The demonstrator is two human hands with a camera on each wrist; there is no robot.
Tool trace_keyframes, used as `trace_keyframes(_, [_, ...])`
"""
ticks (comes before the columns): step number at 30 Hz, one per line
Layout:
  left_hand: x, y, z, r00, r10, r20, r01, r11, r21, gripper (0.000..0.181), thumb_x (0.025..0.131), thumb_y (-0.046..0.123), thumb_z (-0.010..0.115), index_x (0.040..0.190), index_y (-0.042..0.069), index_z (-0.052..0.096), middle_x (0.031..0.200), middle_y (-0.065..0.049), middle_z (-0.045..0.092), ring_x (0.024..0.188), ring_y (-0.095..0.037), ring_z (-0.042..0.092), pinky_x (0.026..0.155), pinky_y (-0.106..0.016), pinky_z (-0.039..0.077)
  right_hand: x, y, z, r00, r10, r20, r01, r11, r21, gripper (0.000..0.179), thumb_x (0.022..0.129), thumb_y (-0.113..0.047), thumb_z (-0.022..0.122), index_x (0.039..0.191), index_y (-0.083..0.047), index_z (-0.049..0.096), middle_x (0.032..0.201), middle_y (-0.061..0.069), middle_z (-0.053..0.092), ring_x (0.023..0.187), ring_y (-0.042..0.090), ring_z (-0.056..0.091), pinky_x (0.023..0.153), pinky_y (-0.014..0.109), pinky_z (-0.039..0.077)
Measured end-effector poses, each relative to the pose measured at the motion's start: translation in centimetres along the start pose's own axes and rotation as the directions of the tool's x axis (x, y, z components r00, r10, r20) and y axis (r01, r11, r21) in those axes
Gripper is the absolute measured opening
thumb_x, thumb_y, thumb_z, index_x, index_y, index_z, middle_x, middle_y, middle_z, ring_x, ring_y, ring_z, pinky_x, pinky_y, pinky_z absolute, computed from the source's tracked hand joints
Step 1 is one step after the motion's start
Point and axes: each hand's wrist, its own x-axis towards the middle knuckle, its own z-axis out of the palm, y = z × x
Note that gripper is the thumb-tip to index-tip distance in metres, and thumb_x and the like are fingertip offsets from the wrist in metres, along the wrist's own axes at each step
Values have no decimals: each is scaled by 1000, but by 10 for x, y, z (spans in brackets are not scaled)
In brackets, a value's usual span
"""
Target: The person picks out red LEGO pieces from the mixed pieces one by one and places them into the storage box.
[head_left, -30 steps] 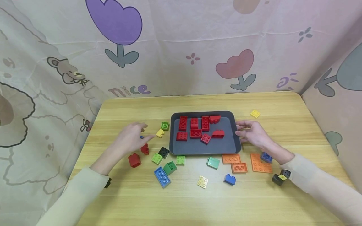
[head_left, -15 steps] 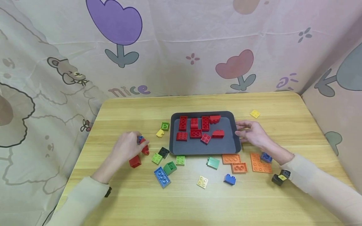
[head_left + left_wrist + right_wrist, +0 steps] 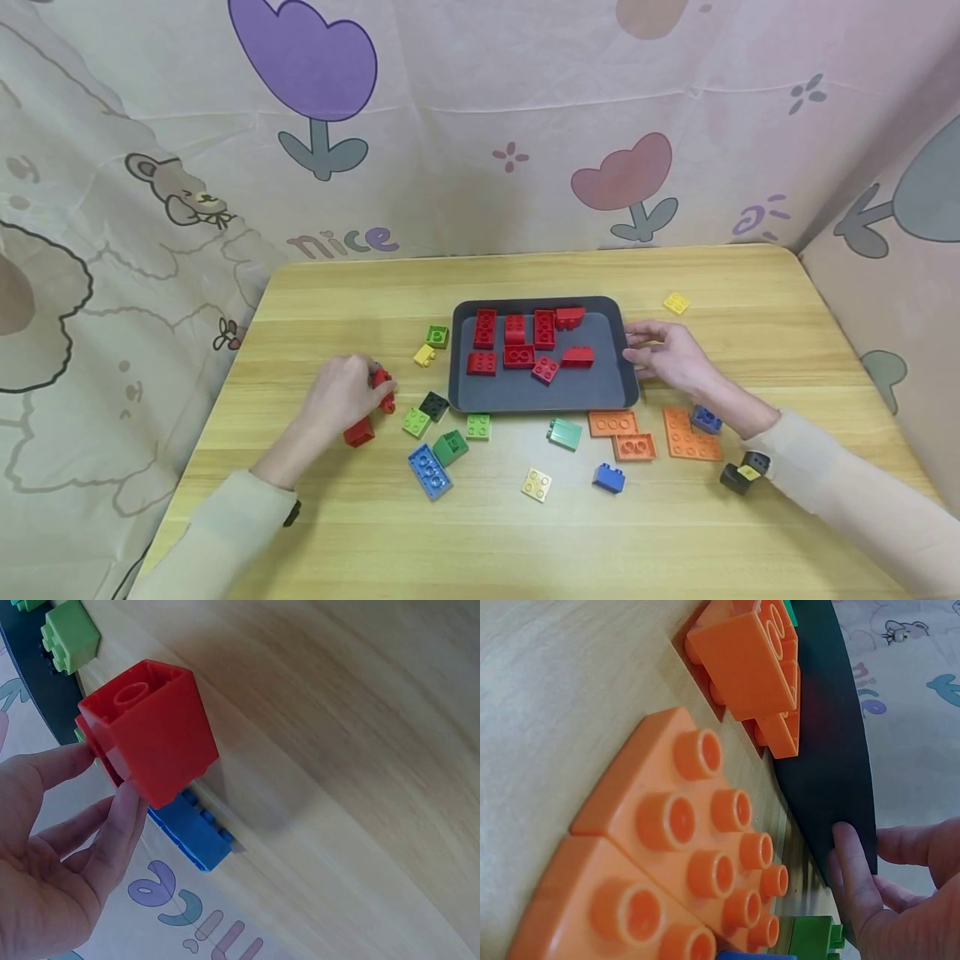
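Note:
My left hand (image 3: 337, 392) pinches a red brick (image 3: 383, 390) between thumb and fingers, at the left of the table. In the left wrist view, a taller red brick (image 3: 157, 735) stands in front and hides much of the pinched one. A blue brick (image 3: 196, 834) lies just past the fingertips. On the other side, my right hand (image 3: 671, 354) has its fingertips at the right rim of a dark grey tray (image 3: 600, 392), fingers mostly straight. Several red bricks (image 3: 519, 356) of different shapes sit inside that tray.
Along the tray's front lie green bricks (image 3: 450, 447), a blue brick (image 3: 609, 477), a pale yellow brick (image 3: 537, 483) and orange bricks (image 3: 634, 446). An orange plate (image 3: 705, 825) is close below the right wrist. A small yellow brick (image 3: 677, 302) lies behind the right hand.
My left hand has drawn back toward the left and front, and its spread thumb and fingers have closed on the red brick. The right hand and the tray stay in place.

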Motion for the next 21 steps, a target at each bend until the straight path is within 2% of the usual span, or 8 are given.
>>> trace_keyframes(5, [2, 2, 1, 1000, 3, -2, -3, 1000, -6, 25, 88, 20, 85, 96, -3, 79, 61, -3, 58, 49, -11, 44, 43, -19, 29, 0, 0, 0, 1000, 6, 0, -6, 1000, 0, 57, 103, -4, 62, 154, 9, 42, 143, 33, 53, 112, 25, 72, 86, 33, 67])
trace_keyframes(14, [4, 6, 3, 999, -20, 34, 21, 999, -28, 24, 88, 12, 84, 105, -3, 79, 86, -15, 76, 62, -15, 58, 54, -22, 50, 0, 0, 0, 1000, 4, 1, -4, 1000, -7, 57, 104, -5, 62, 155, 9, 41, 144, 33, 53, 114, 26, 72, 85, 33, 67])
trace_keyframes(21, [6, 8, 3, 999, 3, 35, -2, 999, -35, 18, 86, 8, 82, 100, -2, 79, 80, -12, 74, 60, -15, 55, 50, -22, 42, -1, -2, 0, 1000, 6, 2, -6, 1000, -2, 57, 104, -4, 62, 155, 9, 41, 144, 34, 53, 114, 27, 72, 86, 33, 67])
